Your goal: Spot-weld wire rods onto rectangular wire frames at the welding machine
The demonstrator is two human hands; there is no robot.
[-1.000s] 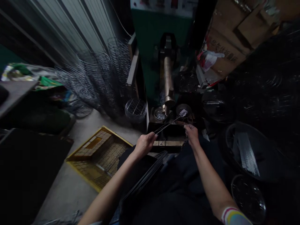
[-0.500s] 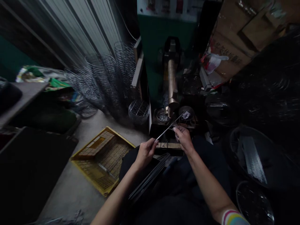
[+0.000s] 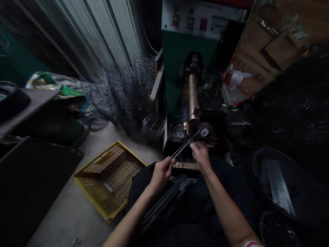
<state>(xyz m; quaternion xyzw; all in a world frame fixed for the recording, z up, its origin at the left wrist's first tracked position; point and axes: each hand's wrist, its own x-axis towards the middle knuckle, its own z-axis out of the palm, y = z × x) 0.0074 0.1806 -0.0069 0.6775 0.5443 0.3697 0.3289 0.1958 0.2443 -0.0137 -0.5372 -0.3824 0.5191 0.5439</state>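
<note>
My left hand is closed round the near end of a few thin metal rods, which slant up and right toward the machine. My right hand pinches the same rods further along, fingers closed. The rods' far tips lie near a round fixture beside a brass-coloured cylinder of the green machine. A bundle of more dark rods rests across my lap, under my left forearm.
A yellow plastic crate lies on the concrete floor at the left. Stacks of wire cages and one small wire basket stand by the machine. Dark tubs with metal strips sit at the right. Cardboard boxes rise behind.
My right hand has moved left from the round fixture onto the rods, pinching them. The left hand keeps its hold. The view has shifted upward and slightly left.
</note>
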